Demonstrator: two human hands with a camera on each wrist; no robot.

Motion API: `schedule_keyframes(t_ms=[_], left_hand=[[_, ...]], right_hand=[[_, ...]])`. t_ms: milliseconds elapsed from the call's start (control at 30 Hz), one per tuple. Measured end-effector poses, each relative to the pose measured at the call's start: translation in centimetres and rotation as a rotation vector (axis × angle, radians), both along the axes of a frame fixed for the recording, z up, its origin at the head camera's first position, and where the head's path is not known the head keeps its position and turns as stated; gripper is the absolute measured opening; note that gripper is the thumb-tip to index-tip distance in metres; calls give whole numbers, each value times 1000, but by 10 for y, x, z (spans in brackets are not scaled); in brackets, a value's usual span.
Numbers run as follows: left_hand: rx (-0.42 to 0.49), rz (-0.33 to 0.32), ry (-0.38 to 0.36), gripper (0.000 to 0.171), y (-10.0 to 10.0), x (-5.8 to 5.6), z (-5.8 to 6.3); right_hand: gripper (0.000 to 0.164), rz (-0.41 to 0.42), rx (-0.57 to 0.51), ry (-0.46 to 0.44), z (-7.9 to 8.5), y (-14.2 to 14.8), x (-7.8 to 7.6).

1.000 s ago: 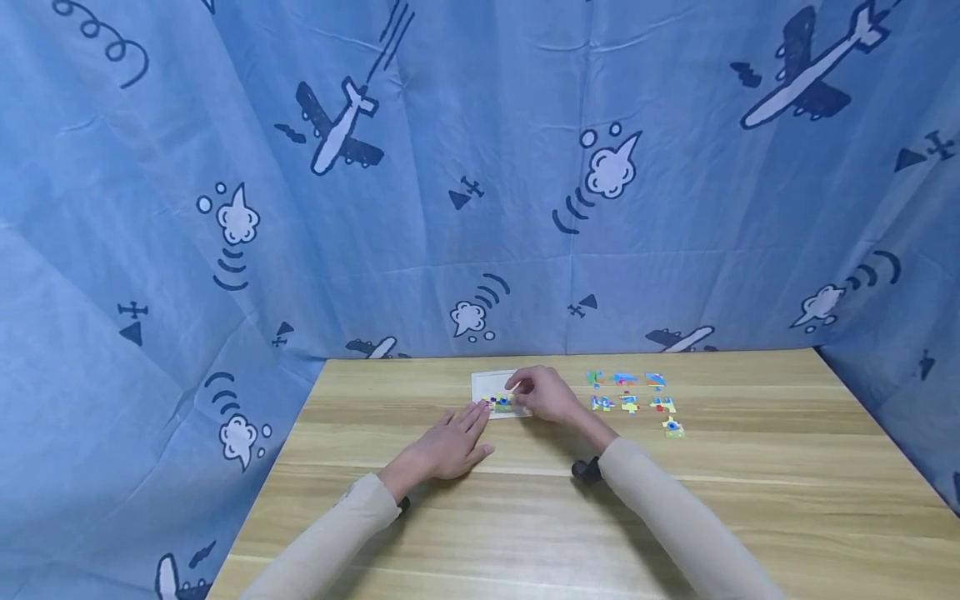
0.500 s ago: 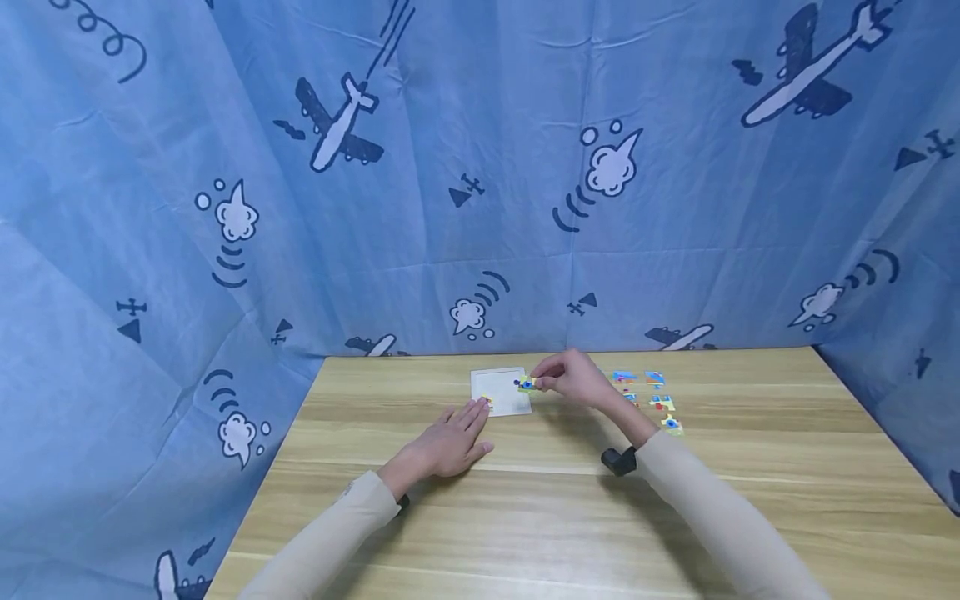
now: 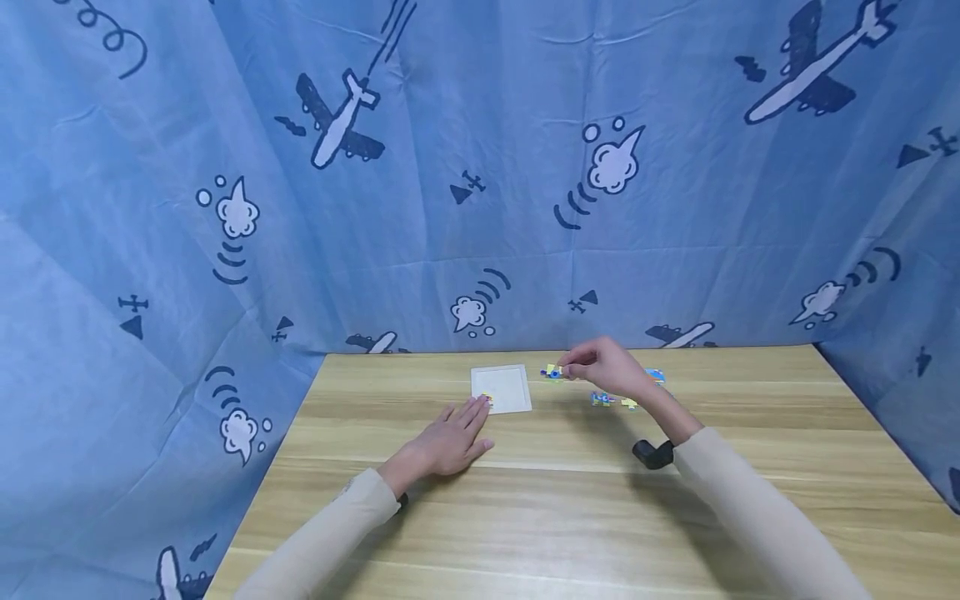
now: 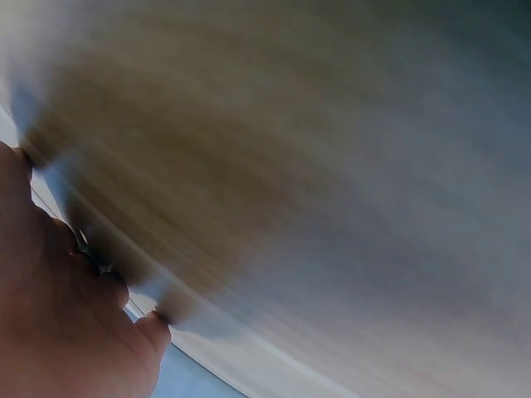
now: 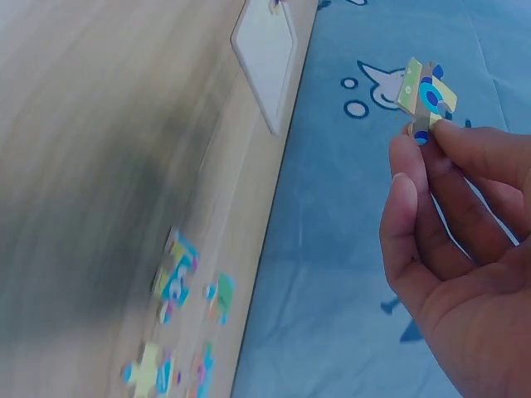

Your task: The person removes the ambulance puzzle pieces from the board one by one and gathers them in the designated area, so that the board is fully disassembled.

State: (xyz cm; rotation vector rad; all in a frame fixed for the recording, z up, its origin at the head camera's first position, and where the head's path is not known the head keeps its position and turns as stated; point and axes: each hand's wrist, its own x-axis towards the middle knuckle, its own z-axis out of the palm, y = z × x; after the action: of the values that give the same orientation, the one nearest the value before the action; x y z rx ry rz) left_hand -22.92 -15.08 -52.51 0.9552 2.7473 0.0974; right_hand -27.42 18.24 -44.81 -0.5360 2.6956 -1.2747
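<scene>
My right hand (image 3: 606, 367) pinches a yellow and blue jigsaw piece (image 5: 428, 95) between thumb and fingertips, held up in the air to the right of the tray. The white puzzle tray (image 3: 504, 385) lies flat on the table. One small colourful jigsaw piece (image 3: 487, 399) sits in the tray's near left corner. My left hand (image 3: 447, 442) lies flat with fingers extended, its fingertips at that corner, partly covering the piece. In the left wrist view most of the picture is blurred beyond the fingers (image 4: 153, 327).
Several loose jigsaw pieces lie on the wooden table (image 3: 525, 517) to the right, among them a blue and yellow piece (image 3: 602, 399) and a blue piece (image 3: 656, 376); my right arm hides others. A blue patterned curtain (image 3: 420, 208) hangs right behind the table.
My right hand has lifted the yellow and blue jigsaw piece out of the tray and carried it up to the right. The left hand has stayed at the tray's corner.
</scene>
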Motion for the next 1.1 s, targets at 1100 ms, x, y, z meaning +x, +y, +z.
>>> schedule_keyframes(t_ms=[1100], left_hand=[[-21,5,-3,72,1,-1,1]], right_hand=[[14,-63,133,-112,-38,113,41]])
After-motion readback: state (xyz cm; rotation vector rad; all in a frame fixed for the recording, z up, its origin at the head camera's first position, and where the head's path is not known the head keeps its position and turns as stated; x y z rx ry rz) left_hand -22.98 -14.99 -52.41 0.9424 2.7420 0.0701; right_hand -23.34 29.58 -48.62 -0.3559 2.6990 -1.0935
